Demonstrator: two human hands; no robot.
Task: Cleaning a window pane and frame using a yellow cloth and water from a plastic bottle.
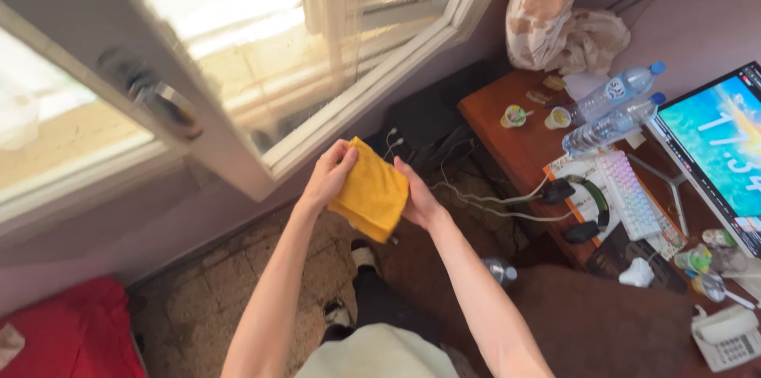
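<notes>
At the far lower left a red cushion-like surface [67, 330] is seen beside the stone floor [230, 283]. Above it, an open window sash [158, 101] with a metal handle [158, 105] is angled into the room, bright light coming through the panes.

Near the middle, a folded yellow cloth [371, 196] is held up in the air in front of the window frame, between both hands and above the floor. The left hand [329, 176] is closed on the cloth's left edge, with the thumb and fingers [345, 154] pinched over its upper corner. The right hand [420, 200] is pressed against the cloth's right side; its fingers are hidden behind the fabric, so how far they are curled cannot be told, though the cloth is clearly gripped there. Below the hands, dark trousers and a shoe [363, 255] are visible on the floor.

To the right, white cables [491, 200] run towards a wooden tabletop [507, 136]. On it, two small cups [535, 116] are placed near two clear plastic bottles with blue caps [614, 108], lying side by side. Further right, a headset [587, 208] rests just beside a white keyboard [630, 192], and a lit monitor [717, 148] stands at the edge. A white telephone [725, 334] is seen at the lower right corner.
</notes>
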